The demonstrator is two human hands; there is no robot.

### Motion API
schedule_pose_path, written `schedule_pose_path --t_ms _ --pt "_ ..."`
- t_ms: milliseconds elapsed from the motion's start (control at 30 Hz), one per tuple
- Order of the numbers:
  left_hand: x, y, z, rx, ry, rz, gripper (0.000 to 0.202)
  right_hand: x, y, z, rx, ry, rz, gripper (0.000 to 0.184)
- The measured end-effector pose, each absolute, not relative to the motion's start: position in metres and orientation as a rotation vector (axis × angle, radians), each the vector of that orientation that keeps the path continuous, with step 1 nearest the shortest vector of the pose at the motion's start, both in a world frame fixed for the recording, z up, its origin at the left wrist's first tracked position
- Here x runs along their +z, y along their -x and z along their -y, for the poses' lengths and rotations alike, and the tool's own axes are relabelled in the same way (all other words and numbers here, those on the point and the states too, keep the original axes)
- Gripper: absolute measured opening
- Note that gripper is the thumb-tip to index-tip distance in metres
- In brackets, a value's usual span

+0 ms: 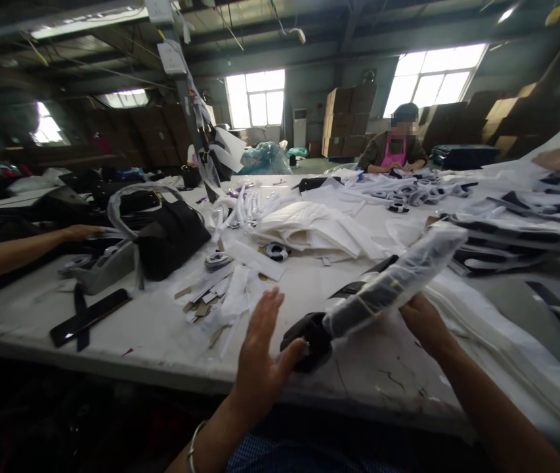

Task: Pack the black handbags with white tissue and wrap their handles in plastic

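Note:
A long black bag part wrapped in clear plastic [392, 282] is tilted over the near side of the table, its upper end toward the right. My right hand [425, 322] grips its underside, with the fingertips hidden behind it. Around the lower left end, a black piece [309, 338] shows, probably part of the same bag. My left hand [262, 351] is beside that end, fingers stretched out and thumb spread; the thumb tip touches or nearly touches the black piece. A bracelet circles my left wrist.
The white table [161, 338] bears paper scraps [211, 295], white padding sheets [309, 226], a black handbag [174, 233] and crossed dark straps [90, 318]. Wrapped black parts [520, 240] are stacked at right. Another person's arm [28, 249] reaches in at left; a co-worker [395, 148] sits opposite.

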State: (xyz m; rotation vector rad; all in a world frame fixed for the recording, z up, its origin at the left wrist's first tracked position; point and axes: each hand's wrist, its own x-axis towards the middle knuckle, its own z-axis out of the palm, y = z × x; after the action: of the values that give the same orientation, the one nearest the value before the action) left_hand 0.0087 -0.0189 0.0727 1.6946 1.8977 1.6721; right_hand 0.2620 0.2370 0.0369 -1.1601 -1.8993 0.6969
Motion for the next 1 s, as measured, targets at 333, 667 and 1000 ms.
schedule_pose_path --t_ms 333,667,1000 --pt "0.068 0.01 -0.008 1.397 -1.507 -1.379 0.061 0.061 -0.252 -0.184 0.371 1.25 1.831 0.065" --pt "0.096 0.07 -0.09 1.026 -1.819 -1.56 0.053 0.102 -0.201 -0.092 0.281 0.497 2.168 0.05" --pt "0.084 0.127 -0.229 0.595 -1.691 -2.255 0.035 0.095 -0.201 -0.079 0.44 0.56 2.12 0.051"
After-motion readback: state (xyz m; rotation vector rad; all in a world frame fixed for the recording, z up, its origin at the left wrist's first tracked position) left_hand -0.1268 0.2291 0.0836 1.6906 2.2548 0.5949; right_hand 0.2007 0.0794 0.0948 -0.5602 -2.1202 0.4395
